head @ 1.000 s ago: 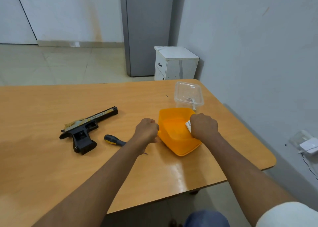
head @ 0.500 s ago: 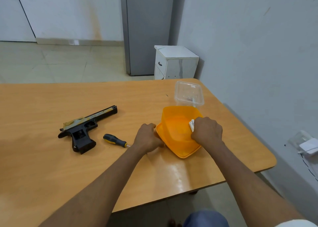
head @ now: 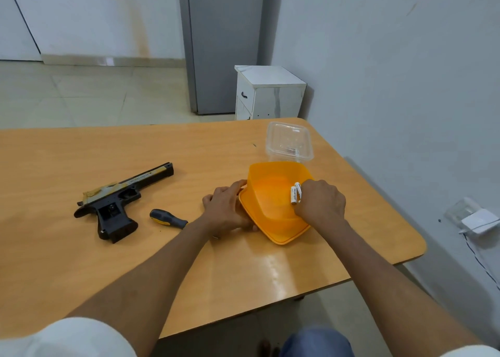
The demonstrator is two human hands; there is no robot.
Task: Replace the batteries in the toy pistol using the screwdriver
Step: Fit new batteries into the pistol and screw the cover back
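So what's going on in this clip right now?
A person is fetching batteries. Their right hand pinches white batteries over the orange container, which the left hand steadies by its rim and which sits tilted on the wooden table. The toy pistol and screwdriver lie untouched to the left. A clear plastic tub stands just behind.
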